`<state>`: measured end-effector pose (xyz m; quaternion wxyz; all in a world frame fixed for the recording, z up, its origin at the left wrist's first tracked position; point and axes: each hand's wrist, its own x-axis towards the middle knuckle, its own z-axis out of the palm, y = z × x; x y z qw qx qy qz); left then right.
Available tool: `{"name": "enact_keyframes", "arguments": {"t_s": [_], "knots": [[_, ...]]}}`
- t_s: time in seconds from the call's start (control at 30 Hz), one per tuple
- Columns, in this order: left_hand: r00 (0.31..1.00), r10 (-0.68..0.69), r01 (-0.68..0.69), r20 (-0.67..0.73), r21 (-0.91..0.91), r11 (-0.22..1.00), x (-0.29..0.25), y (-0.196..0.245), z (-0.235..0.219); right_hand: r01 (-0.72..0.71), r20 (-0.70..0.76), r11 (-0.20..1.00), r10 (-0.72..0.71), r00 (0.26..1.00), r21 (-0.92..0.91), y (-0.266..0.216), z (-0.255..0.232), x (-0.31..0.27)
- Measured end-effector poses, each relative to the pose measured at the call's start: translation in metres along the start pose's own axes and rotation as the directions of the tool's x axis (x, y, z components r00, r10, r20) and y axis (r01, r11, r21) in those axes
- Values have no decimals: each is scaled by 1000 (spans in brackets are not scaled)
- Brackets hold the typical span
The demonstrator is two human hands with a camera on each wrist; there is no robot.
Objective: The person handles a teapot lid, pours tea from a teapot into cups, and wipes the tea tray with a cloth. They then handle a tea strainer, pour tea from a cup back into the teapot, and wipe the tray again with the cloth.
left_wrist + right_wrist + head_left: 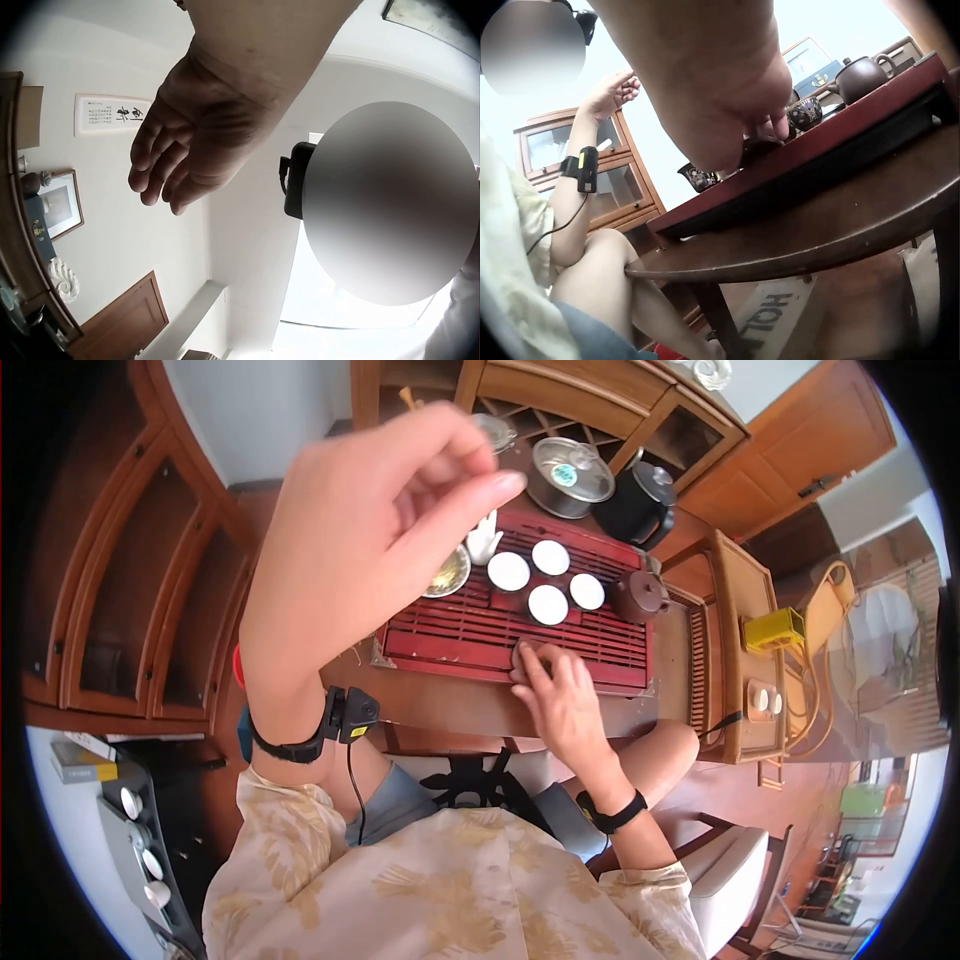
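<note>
My left hand [370, 530] is raised high over the table, close to the head camera. Its fingers hang loosely curled with nothing between them, as the left wrist view of the hand [210, 127] also shows. At the front of the red slatted tea tray [450, 655], my right hand [565, 700] has its fingers down on a small brown cloth-like thing [519, 659], mostly hidden under them. Beyond that hand stand several dark cups with white insides [547, 605]. A brown clay teapot [640, 596] sits at the tray's right end. A patterned cup [806, 114] shows past the right hand.
Left on the tray are a bowl with yellowish contents [455, 575], partly behind my left arm, and a white figurine [484, 544]. Behind the tray stand a glass-lidded pot [570, 478] and a black kettle [636, 505]. A wooden cart [735, 650] stands at the right.
</note>
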<state>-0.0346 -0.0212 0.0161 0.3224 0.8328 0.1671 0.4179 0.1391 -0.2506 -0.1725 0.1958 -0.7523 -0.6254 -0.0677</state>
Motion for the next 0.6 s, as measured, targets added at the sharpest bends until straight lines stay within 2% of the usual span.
{"name": "enact_keyframes", "arguments": {"t_s": [0.1, 0.2, 0.27, 0.3, 0.33, 0.37, 0.4, 0.47, 0.5, 0.53, 0.57, 0.6], "knots": [[997, 83, -82, 10, -20, 996, -9, 9, 4, -3, 3, 1000, 3, 1000, 24, 1, 1, -8], [997, 10, -8, 71, -35, 999, -28, 19, -4, 20, -69, 984, -7, 998, 179, -2, -12, -12], [993, -85, 88, 77, -44, 995, -51, 16, -21, 23, -150, 973, 13, 989, 232, 5, -24, -19], [986, -157, 162, 47, -117, 980, -69, 2, -31, 30, -187, 965, 20, 982, 262, 9, -30, -25], [951, -309, 310, 28, -147, 939, -86, -4, -47, -34, -228, 968, 92, 969, 248, 14, -39, -34], [940, -320, 296, -123, -179, 938, -109, -28, -59, -80, -272, 970, 143, 952, 229, 22, -45, -44], [899, -319, 263, -301, -212, 941, -131, -46, -71, -127, -320, 965, 198, 926, 229, 33, -50, -55], [716, -323, 368, -619, -58, 928, -179, -82, -88, -303, -407, 914, 393, 825, 269, 51, -50, -82], [643, -395, 403, -656, -149, 903, -204, -90, -87, -332, -476, 914, 405, 780, 233, 64, -48, -96], [579, -539, 497, -612, -260, 828, -235, -96, -84, -376, -519, 889, 458, 722, 261, 74, -44, -108], [684, -397, 460, -612, -61, 886, -292, -151, -89, -501, -504, 853, 501, 703, 148, 66, -64, -111], [685, -385, 427, -618, -88, 900, -319, -151, -68, -562, -476, 802, 582, 659, 201, 72, -63, -116]]}}
